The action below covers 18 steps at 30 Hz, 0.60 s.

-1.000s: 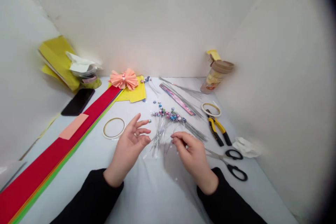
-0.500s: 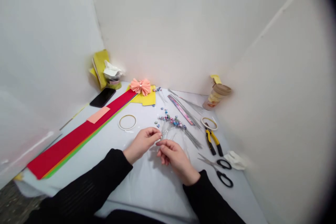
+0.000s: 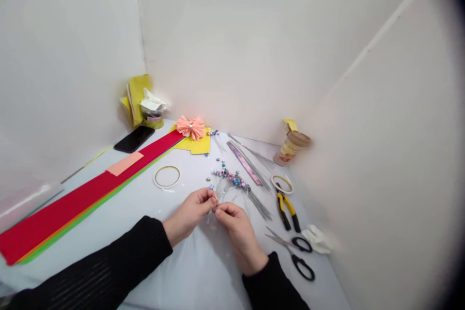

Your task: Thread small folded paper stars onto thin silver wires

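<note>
My left hand [image 3: 192, 214] is closed in a pinch near the middle of the table. Close against it, my right hand [image 3: 240, 232] is pinched too, the fingertips of both hands nearly meeting. What lies between the fingers is too small to make out. Just beyond the fingertips lies a bunch of thin silvery wire stems [image 3: 258, 203] topped with small blue, pink and purple folded paper stars [image 3: 232, 179]. A few loose paper stars [image 3: 218, 160] are scattered behind it.
To the right lie yellow-black pliers [image 3: 288, 207], scissors [image 3: 292, 252], a tape roll [image 3: 282, 184], a crumpled tissue [image 3: 317, 239] and a paper cup [image 3: 290, 147]. Leftward are another tape roll [image 3: 166, 177], long red paper [image 3: 83, 189], a phone [image 3: 134, 139] and a peach paper bow [image 3: 190, 128].
My right fingers have come up to my left fingertips and closed into a pinch. The view has shifted, so the table's things appear lower and slightly further left.
</note>
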{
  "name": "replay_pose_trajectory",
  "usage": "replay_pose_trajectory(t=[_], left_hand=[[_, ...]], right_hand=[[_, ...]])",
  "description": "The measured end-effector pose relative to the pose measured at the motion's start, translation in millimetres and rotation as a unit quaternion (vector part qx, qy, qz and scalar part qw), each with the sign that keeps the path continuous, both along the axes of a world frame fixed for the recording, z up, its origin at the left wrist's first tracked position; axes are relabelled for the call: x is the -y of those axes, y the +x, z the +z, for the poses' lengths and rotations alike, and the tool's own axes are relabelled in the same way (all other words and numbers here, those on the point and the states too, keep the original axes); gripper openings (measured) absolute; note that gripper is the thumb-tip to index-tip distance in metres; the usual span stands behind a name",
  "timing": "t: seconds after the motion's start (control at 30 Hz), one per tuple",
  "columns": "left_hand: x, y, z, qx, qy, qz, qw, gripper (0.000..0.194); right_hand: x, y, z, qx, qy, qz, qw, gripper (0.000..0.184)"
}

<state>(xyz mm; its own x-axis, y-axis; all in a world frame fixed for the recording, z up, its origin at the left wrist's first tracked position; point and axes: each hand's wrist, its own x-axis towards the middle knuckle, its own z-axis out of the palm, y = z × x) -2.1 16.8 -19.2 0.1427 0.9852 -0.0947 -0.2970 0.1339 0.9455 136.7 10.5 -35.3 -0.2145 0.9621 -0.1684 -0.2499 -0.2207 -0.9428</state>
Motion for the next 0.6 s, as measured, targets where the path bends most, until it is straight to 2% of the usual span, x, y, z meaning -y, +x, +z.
replay_pose_trajectory(t=[0.2, 0.4, 0.6], left_hand=[[2.6, 4.7, -0.7, 0.003, -0.014, 0.011, 1.000, 0.027], [2.4, 4.5, 3.2, -0.005, -0.025, 0.026, 0.999, 0.026], [-6.0, -10.4, 12.5, -0.038, -0.029, 0.051, 0.998, 0.021]], right_hand=[[-1.2, 1.1, 2.7, 0.018, 0.011, -0.040, 0.999, 0.017], [-1.7, 2.1, 2.3, 0.017, -0.009, -0.030, 0.999, 0.018], [-2.7, 11.8, 0.0, 0.019, -0.055, -0.007, 0.998, 0.019]])
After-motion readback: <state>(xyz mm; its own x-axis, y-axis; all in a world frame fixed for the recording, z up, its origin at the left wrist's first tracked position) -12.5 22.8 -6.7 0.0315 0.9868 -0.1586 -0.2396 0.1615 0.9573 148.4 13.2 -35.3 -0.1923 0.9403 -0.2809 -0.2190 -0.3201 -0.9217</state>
